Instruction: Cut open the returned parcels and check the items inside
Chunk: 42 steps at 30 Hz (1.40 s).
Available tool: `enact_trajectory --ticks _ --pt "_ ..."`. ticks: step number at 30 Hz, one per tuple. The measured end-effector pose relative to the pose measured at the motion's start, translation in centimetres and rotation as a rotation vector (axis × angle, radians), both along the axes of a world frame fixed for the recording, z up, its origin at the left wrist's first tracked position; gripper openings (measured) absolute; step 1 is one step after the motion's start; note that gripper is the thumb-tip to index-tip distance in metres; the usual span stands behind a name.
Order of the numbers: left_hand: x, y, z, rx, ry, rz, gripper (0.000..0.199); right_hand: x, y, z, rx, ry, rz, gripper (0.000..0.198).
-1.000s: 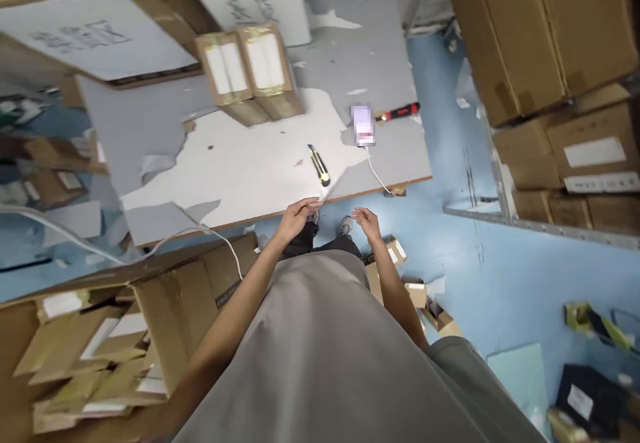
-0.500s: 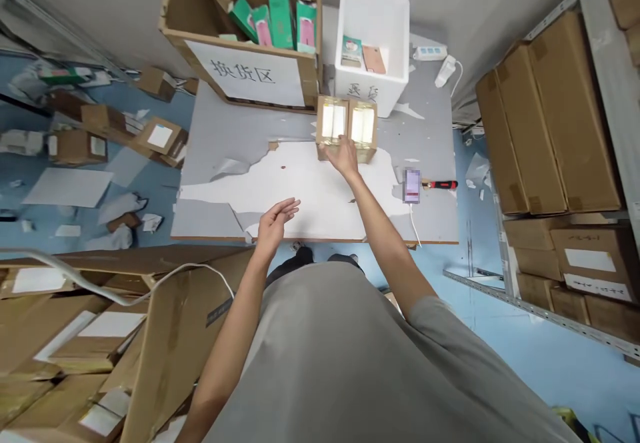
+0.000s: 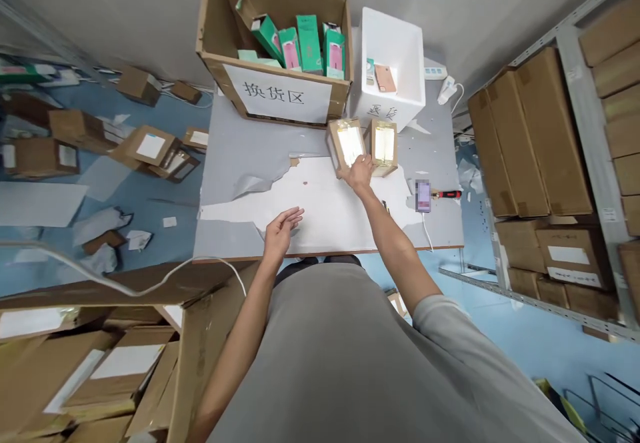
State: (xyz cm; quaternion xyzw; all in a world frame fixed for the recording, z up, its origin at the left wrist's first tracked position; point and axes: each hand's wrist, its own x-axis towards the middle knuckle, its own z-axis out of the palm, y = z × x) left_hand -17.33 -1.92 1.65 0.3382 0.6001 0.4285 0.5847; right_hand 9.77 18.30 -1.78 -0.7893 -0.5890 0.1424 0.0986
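My right hand (image 3: 359,173) is closed on a small taped cardboard box (image 3: 351,140), thumb and fingers spanning its near end. This box is tilted and turned slightly, with a white label on its upper face. Just to its right stands a second small cardboard box (image 3: 385,148), also taped and labelled; a narrow gap opens between the two. My left hand (image 3: 281,231) hovers over the near part of the table (image 3: 227,146), fingers stretched out and holding nothing. Torn white paper (image 3: 325,213) covers the table's middle.
At the back stand a big carton (image 3: 280,119) of green boxes and a white foam bin (image 3: 410,93). A phone (image 3: 423,196) on a cable and a red-black handled tool (image 3: 450,194) lie right. Shelved cartons (image 3: 560,129) flank the right; an open carton (image 3: 205,316) the left.
The held box has come apart from its neighbour and turned, opening a gap between them. My left hand stays open over the table. The whole view has shifted somewhat.
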Motion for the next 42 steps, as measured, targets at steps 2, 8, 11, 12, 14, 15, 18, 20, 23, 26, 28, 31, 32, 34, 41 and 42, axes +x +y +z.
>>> enact_trajectory --ticks 2,8,11,12,14,15,18,20,23,26,28,31,32,34,41,42 --pt "0.6 0.6 -1.3 0.011 0.010 -0.025 0.057 1.3 -2.4 -0.1 -0.008 0.012 0.206 0.075" --pt "1.3 1.5 -5.9 -0.085 0.221 0.037 0.095 5.4 -13.5 -0.3 -0.105 0.113 0.831 0.070" --pt "1.1 1.0 -7.5 -0.186 0.179 -0.084 0.107 7.2 -18.3 -0.7 -0.116 0.218 0.872 0.086" --pt "1.0 0.8 -7.8 -0.203 0.148 -0.111 0.107 7.7 -19.5 -1.1 -0.113 0.261 0.810 0.094" --pt "0.9 0.3 -8.1 -0.224 0.107 -0.092 0.108 8.5 -21.2 -2.2 -0.129 0.362 0.610 0.108" --pt "0.7 0.1 -8.1 -0.237 0.102 -0.057 0.110 8.7 -21.7 -2.9 -0.159 0.421 0.501 0.113" --pt "0.4 -0.4 -7.8 -0.288 0.096 0.003 0.112 8.3 -22.7 -5.0 -0.287 0.604 0.260 0.116" --pt "0.3 -0.7 -7.4 -0.300 0.090 -0.028 0.104 7.3 -22.9 -6.1 -0.334 0.724 0.173 0.107" --pt "0.4 -0.9 -6.6 -0.264 0.094 -0.046 0.089 5.9 -22.9 -6.4 -0.307 0.857 0.076 0.090" --pt "0.8 -1.0 -5.9 -0.232 0.149 0.040 0.073 5.5 -22.5 -5.5 -0.237 0.875 0.018 0.072" --pt "1.0 -0.9 -5.7 -0.225 0.188 0.124 0.060 5.9 -22.1 -4.6 -0.202 0.860 0.004 0.060" --pt "1.6 -0.6 -5.9 -0.249 0.191 0.180 0.049 6.5 -21.5 -3.6 -0.213 0.821 -0.038 0.047" --pt "1.8 -0.6 -6.2 -0.269 0.173 0.167 0.047 6.6 -21.3 -3.5 -0.236 0.807 -0.055 0.044" --pt "2.1 -0.7 -6.8 -0.315 0.131 0.129 0.046 6.9 -21.2 -3.4 -0.282 0.793 -0.079 0.041" --pt "1.8 -3.7 -8.5 -0.401 0.202 0.172 0.036 8.5 -22.5 -4.2 -0.331 0.807 -0.133 0.030" --pt "1.7 -4.1 -8.6 -0.399 0.207 0.158 0.034 8.6 -22.8 -4.4 -0.343 0.810 -0.130 0.027"
